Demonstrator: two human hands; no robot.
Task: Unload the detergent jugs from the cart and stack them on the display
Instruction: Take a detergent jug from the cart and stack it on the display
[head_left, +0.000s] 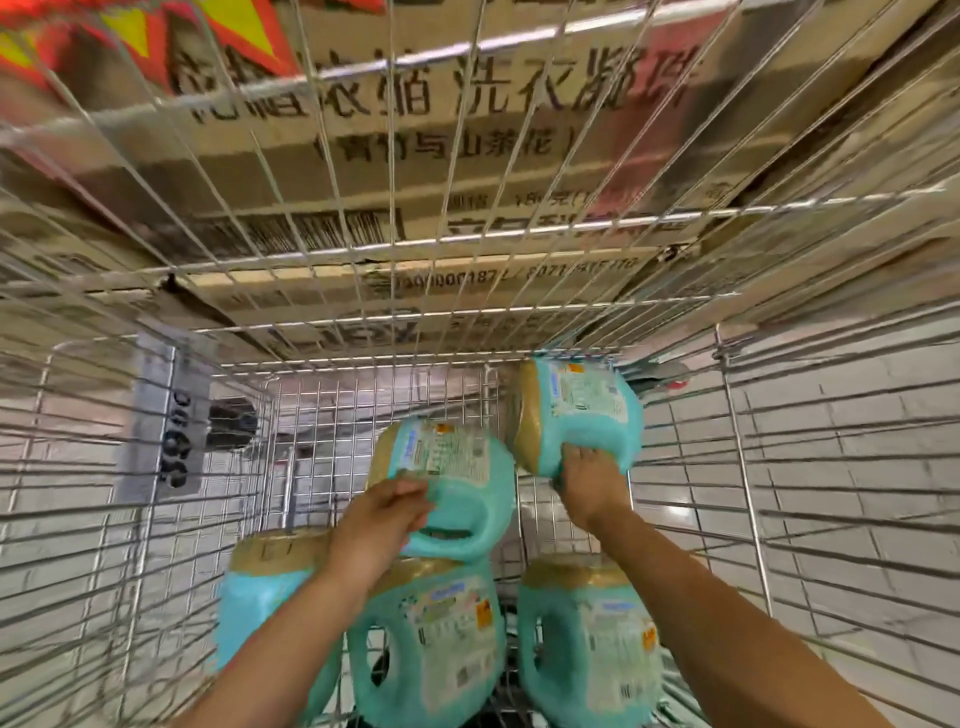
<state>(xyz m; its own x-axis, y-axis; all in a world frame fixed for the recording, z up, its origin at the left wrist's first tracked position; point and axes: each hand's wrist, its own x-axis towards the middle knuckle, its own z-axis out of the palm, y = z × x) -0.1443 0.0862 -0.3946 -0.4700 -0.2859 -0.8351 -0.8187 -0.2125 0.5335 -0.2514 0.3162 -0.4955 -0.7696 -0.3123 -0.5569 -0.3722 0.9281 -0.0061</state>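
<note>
Nearest, low in the wire cart (748, 467), three teal jugs stand side by side: the left jug (260, 597), partly behind the left forearm, the middle jug (436, 634) and the right jug (587, 639), labels facing the camera and gold tops pointing away.

Just above the middle jug, the left hand (379, 519) has its fingers curled round the handle end of a fourth jug (457, 467), which is tilted on its side. Whether it touches the jug below cannot be told.

Further in and to the right, the right hand (589, 475) grips a fifth jug (576, 415) from below, fingers hooked into its handle, holding it up close to the cart's far wall.

On the cart's left side hangs a grey plate (161, 415) with dark, blurred digits. Pale floor tiles (831, 441) show through the side wires.

Beyond the far mesh, cardboard boxes (415, 156) with printed characters and a barcode are stacked.
</note>
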